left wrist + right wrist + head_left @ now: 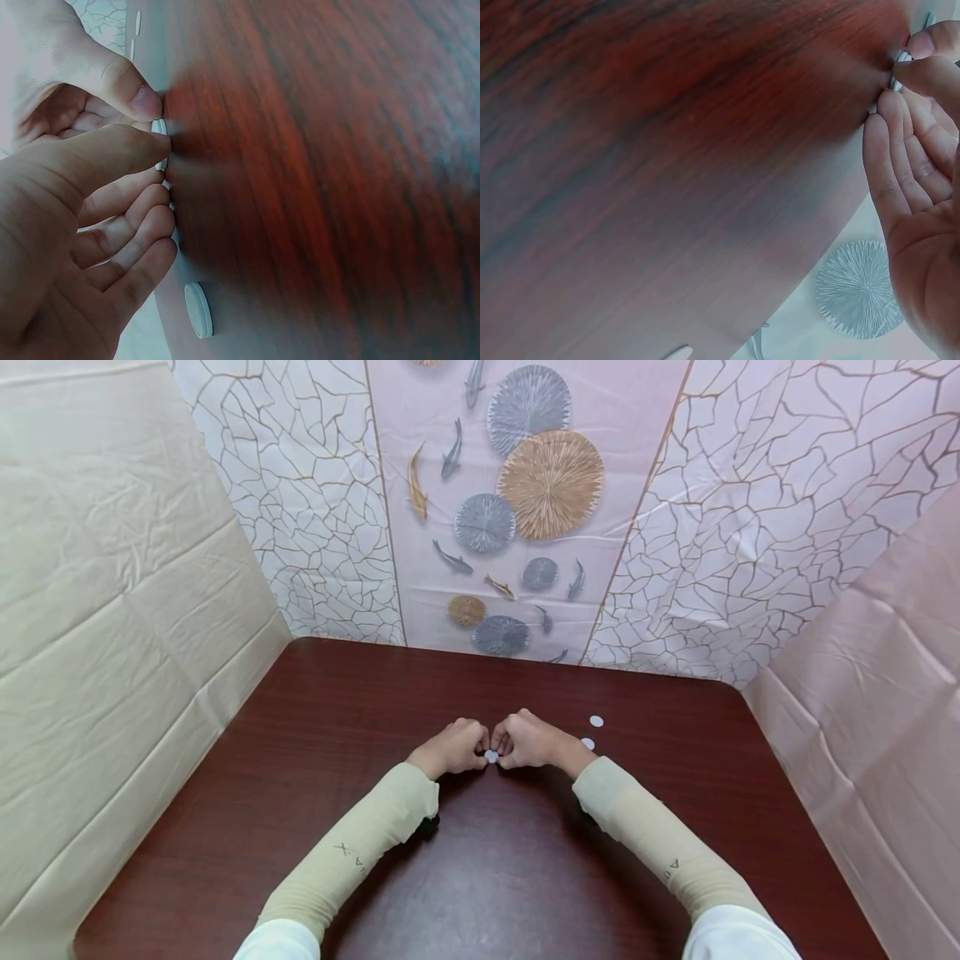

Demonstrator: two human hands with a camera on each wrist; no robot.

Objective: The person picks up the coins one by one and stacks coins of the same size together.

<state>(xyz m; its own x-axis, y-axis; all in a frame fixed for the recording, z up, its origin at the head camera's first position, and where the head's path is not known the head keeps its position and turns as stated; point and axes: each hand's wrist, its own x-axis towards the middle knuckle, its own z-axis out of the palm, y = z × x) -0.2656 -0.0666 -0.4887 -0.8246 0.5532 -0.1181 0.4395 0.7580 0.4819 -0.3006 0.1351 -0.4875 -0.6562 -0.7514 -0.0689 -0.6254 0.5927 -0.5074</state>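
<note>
A small white round disc (pixel 492 757) lies on the dark red table between my two hands. My left hand (pixel 459 747) pinches it from the left, its thumb (pixel 142 148) across the disc's near side and its fingers curled behind. From the right, my right hand (pixel 528 742) holds the same disc, the tip of its thumb (pixel 915 73) right at the edge. In the left wrist view the disc's rim shows two thin layers. Another white disc (pixel 199 310) lies beside the left hand's fingers, hidden in the head view.
Two more white discs, a farther one (pixel 596 721) and a nearer one (pixel 587 744), lie by the right wrist. The glossy table (pixel 495 877) has rounded far corners. Behind it hangs a patterned cloth (pixel 330 527), with plain cloth (pixel 112 610) along both sides.
</note>
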